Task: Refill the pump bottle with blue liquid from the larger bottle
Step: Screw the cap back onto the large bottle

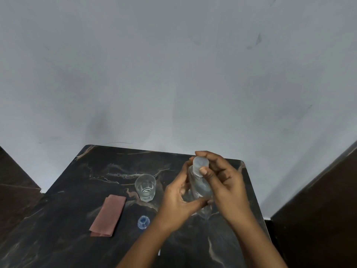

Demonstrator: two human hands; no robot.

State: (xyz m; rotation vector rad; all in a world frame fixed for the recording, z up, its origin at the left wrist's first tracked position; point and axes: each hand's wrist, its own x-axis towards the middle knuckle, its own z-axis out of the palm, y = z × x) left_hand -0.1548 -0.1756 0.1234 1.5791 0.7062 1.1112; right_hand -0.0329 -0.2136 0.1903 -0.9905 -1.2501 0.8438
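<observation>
Single head view, looking down at a dark marbled tabletop (77,219) set against a pale wall.

Clear bottle (200,185): held between both hands above the right half of the tabletop, base apparently just above or touching the surface; contact hidden by the hands. Long axis near upright, top leaning slightly away from the person and to their left. Contents look clear or faintly grey; no blue visible inside. A round translucent cap (201,163) sits on the neck. Cannot tell from this view whether this is the pump bottle or the larger one; no pump head is evident.

Left hand (179,202): wrapped around the lower body of the bottle from the left, fingers closed on it, thumb lying across the front near the base.

Right hand (222,182): on the right side, higher up. Thumb tip presses on the cap's near edge and the other fingers curl over its far side, so the cap is pinched from above.

Key relation: the cap lies directly inside the right fingers, on the bottle's axis, while the left hand braces below. Judgement: a twist about that near-vertical axis is the step in hand, right turning, left steadying.

Also on the tabletop, left of the hands: empty glass tumbler (145,187), folded brownish cloth (108,217), small blue cap-like piece (143,222) nearest the left wrist.
</observation>
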